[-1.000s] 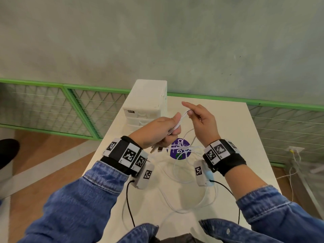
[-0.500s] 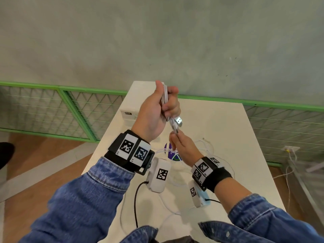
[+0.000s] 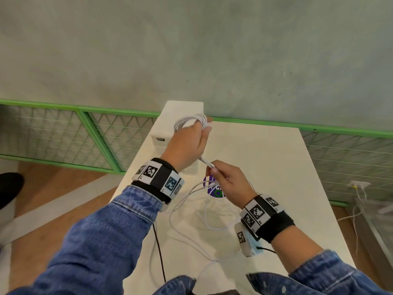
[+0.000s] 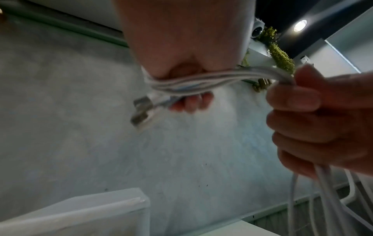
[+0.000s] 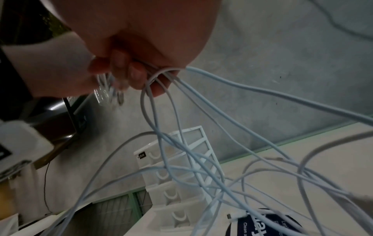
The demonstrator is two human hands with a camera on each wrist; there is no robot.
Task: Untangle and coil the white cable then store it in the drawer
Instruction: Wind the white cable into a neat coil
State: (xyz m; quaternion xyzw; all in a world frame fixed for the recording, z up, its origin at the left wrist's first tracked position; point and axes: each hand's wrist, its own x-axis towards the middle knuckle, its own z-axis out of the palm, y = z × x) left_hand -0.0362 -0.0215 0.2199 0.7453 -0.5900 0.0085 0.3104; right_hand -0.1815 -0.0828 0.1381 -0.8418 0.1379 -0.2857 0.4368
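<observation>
Above table (image 3: 276,167): L hand (image 3: 187,143) grips cable (image 3: 189,121) coil, R hand (image 3: 229,184) pinches strands.

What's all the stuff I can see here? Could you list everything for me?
white cable: one or more, white, wound on the left hand, loose loops on the table
drawer unit: one, white, far end of table
table: one, white
round sticker: one, purple and green, on the table
mesh fence: green frame, behind the table
left hand: holds the coil
right hand: pinches the strands
</observation>
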